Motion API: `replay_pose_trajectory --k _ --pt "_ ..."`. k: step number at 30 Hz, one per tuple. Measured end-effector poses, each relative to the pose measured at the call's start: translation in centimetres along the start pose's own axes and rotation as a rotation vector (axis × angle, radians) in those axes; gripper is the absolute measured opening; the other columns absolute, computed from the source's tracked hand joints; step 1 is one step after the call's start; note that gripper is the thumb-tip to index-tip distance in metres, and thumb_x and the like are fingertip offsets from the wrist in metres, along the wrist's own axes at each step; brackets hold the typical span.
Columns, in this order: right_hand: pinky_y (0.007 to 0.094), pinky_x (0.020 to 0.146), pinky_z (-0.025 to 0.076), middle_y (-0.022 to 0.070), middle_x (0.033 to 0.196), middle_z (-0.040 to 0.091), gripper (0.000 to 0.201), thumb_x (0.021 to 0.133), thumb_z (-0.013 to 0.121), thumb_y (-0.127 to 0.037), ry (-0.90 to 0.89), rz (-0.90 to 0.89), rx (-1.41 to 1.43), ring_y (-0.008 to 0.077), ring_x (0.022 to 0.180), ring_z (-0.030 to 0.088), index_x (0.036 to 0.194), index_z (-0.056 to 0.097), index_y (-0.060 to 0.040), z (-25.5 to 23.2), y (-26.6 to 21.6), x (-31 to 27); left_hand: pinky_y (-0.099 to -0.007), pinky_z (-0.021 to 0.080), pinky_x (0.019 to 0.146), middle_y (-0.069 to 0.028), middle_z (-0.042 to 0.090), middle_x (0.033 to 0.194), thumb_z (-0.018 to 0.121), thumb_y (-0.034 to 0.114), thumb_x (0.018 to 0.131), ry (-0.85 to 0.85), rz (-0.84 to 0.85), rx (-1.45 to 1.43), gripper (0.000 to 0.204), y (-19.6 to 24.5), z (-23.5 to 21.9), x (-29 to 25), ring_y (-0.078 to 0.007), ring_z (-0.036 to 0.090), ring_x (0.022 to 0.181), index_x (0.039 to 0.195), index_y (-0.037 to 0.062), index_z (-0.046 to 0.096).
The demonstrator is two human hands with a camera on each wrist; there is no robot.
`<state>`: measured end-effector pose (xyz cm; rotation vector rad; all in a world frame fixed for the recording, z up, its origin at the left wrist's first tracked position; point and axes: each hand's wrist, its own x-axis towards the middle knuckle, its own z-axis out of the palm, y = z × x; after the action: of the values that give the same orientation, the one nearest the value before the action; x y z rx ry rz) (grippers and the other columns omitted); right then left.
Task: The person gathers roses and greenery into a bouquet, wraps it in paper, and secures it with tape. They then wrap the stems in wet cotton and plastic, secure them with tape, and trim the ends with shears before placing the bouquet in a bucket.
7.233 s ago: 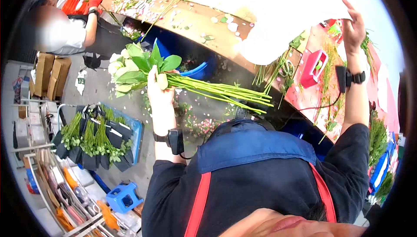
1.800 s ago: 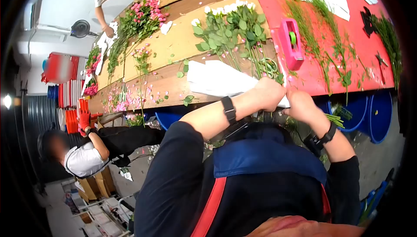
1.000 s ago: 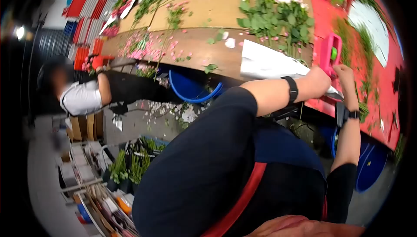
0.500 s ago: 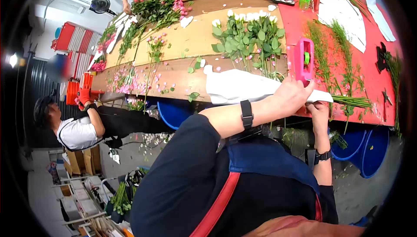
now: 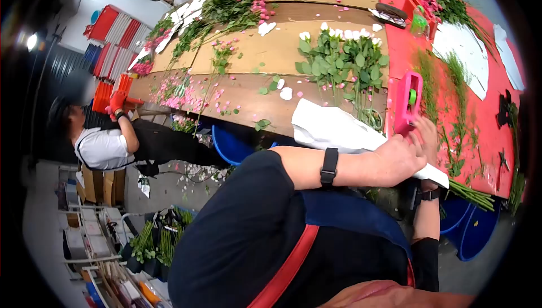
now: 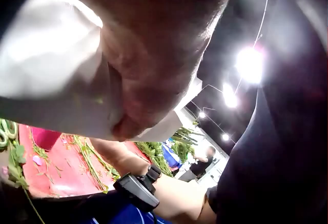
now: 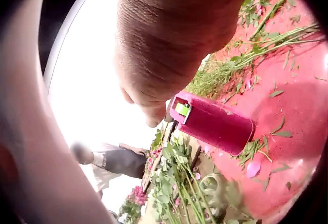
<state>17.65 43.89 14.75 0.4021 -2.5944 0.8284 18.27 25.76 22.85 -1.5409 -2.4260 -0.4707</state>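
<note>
White paper point(image 5: 333, 129) is wrapped in a cone round a bunch of green stems point(image 5: 473, 194), which stick out past its narrow end. My left hand point(image 5: 389, 162) grips the narrow part of the wrap, its curled fingers also showing on the paper in the left wrist view. Beyond it, my right hand point(image 5: 429, 137) has its fingertips right at the front end of a pink tape dispenser point(image 5: 407, 102) with a green roll core. In the right wrist view the right hand point(image 7: 164, 54) comes close to the dispenser's cutter; whether tape is between its fingers I cannot tell.
White roses point(image 5: 341, 54) with leafy stems lie on the cardboard-covered table, with scissors point(image 5: 370, 118) by their stem ends. Pink flowers point(image 5: 237, 3) lie farther back. Green sprigs and pliers point(image 5: 503, 161) are on the red cover point(image 5: 485, 133). Blue bins point(image 5: 477, 232) stand below; another person is at left.
The bunch, bare in my left hand in the oldest frame, is now inside white paper. Over the last half second my right hand has come up from beneath the wrap to the tape dispenser.
</note>
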Motion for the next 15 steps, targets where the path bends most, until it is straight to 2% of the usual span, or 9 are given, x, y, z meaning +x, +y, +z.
replay_pose_trajectory --k 2,5,7,8,9,11,13,15 --pt "0.0411 0.097 0.04 0.0144 0.118 0.059 0.041 0.079 0.063 -0.005 -0.086 -0.076 0.011 0.033 0.111 0.053 0.119 0.055 -0.002 1.9 4.3 -1.8 -0.0389 0.047 0.057 -0.0123 0.059 0.066 0.059 0.016 0.074 -0.058 -0.021 -0.053 0.03 -0.7 -0.3 -0.1 -0.0276 0.062 0.06 0.099 0.0001 0.057" --pt "0.0384 0.092 0.042 0.0137 0.105 0.062 0.025 0.08 0.063 -0.008 -0.151 0.021 0.055 0.0315 0.101 0.054 0.104 0.06 -0.0023 4.4 7.4 -4.9 -0.0396 0.047 0.058 -0.0136 0.06 0.068 0.059 0.017 0.075 -0.058 -0.1 -0.073 0.027 -1.9 -0.4 0.1 -0.0286 0.063 0.062 0.096 0.0017 0.058" --pt "0.0379 0.089 0.044 0.0144 0.102 0.064 0.02 0.086 0.062 -0.011 0.156 0.377 0.756 0.0288 0.1 0.057 0.103 0.062 -0.0019 9.1 10.8 -8.9 -0.0404 0.048 0.058 -0.0142 0.062 0.07 0.06 0.017 0.075 -0.088 -0.159 -0.076 0.024 -2.7 0.0 0.4 -0.0292 0.063 0.064 0.095 0.0034 0.058" --pt "0.0386 0.087 0.046 0.0142 0.104 0.064 0.021 0.089 0.06 -0.012 0.122 0.342 0.331 0.0261 0.098 0.06 0.106 0.06 0.0006 8.8 10.6 -9.2 -0.0408 0.048 0.059 -0.0142 0.062 0.071 0.06 0.017 0.075 -0.127 -0.187 -0.081 0.023 -3.3 0.5 0.6 -0.0294 0.064 0.064 0.094 0.0044 0.059" --pt "0.0402 0.087 0.046 0.015 0.105 0.065 0.025 0.088 0.06 -0.009 0.099 0.269 0.243 0.0263 0.099 0.062 0.11 0.059 0.0016 10.4 13.4 -10.3 -0.0413 0.048 0.059 -0.0143 0.063 0.072 0.06 0.017 0.075 -0.164 -0.214 -0.085 0.022 -3.9 1.0 0.7 -0.0296 0.064 0.065 0.094 0.0054 0.059" --pt "0.0393 0.084 0.046 0.0138 0.099 0.067 0.023 0.089 0.058 -0.011 0.055 0.627 0.647 0.0275 0.096 0.063 0.107 0.061 0.0026 11.7 12.1 -9.6 -0.0421 0.049 0.062 -0.0134 0.063 0.073 0.062 0.018 0.074 -0.195 -0.254 -0.074 0.022 -4.6 2.1 0.8 -0.0302 0.065 0.068 0.093 0.0077 0.06" --pt "0.0342 0.067 0.048 0.0099 0.084 0.067 0.018 0.091 0.059 -0.015 -0.22 0.58 0.291 0.0197 0.076 0.062 0.093 0.066 0.0021 11.4 9.8 -8.4 -0.0423 0.049 0.062 -0.0135 0.064 0.074 0.063 0.019 0.073 -0.218 -0.275 -0.063 0.022 -5.5 3.6 0.7 -0.0306 0.065 0.07 0.093 0.0079 0.06" --pt "0.0269 0.055 0.044 0.004 0.07 0.062 0.021 0.093 0.058 -0.017 -0.19 0.576 0.575 0.0125 0.061 0.057 0.088 0.066 0.0014 10.0 5.9 -7.9 -0.0423 0.05 0.061 -0.0134 0.065 0.075 0.066 0.019 0.071 -0.208 -0.339 -0.061 0.025 -6.4 3.1 0.4 -0.0307 0.066 0.073 0.092 0.0068 0.06"
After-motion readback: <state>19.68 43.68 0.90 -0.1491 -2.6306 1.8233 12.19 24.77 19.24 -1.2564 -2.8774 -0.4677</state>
